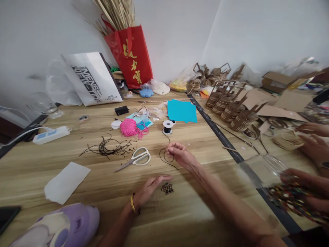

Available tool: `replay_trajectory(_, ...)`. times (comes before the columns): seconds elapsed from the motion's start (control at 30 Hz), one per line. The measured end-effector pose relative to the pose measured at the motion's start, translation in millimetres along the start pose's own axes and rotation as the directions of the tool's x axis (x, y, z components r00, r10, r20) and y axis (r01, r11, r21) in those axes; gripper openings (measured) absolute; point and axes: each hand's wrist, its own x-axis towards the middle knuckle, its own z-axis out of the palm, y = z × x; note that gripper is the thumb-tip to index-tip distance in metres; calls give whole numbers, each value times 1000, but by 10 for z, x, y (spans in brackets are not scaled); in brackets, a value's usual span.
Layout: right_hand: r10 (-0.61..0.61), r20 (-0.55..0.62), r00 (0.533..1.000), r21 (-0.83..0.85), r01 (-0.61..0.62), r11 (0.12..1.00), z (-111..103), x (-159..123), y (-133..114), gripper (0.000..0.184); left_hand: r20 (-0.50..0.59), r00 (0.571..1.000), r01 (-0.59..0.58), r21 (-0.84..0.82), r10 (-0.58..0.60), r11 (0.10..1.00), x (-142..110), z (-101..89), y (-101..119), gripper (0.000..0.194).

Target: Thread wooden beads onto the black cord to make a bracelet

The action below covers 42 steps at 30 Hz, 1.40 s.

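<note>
My right hand is closed in a pinch on a thin black cord, whose loops hang below and beside my fingers. From there the cord runs up to a white spool wound with black. On the tabletop, my left hand rests with its fingers stretched out, at the left side of a small pile of dark round beads. Its fingertips reach just above the pile. White-handled scissors lie to the left of my right hand, their blades pointing down-left.
Cut black cords, pink yarn and blue sheets lie farther back. White paper and a purple object are at left. On the right, other people's hands handle woven pieces and a bag of colourful beads.
</note>
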Motion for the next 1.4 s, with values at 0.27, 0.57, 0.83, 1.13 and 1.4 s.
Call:
replay_trajectory(0.27,97,176,980,580,-183,794,-11,-426,-72,32,-11,999,32,41,-32,999,1,-15,-24,49)
replay_trajectory(0.57,107,187,976,569,-197,798,-19,-452,-31,34,11,1000,26,46,-26,999,11,-25,-67,50)
replay_trajectory(0.83,113,228,967,560,-225,797,10,-453,-26,34,16,999,43,46,-44,998,11,-31,-84,50)
replay_trajectory(1.13,137,189,972,378,-201,904,6,-408,-36,27,19,1000,8,13,-8,1000,11,-28,-89,50)
replay_trajectory(1.4,-106,108,988,-757,151,636,-212,199,-12,10,16,1000,7,22,-8,1000,4,-19,-31,51)
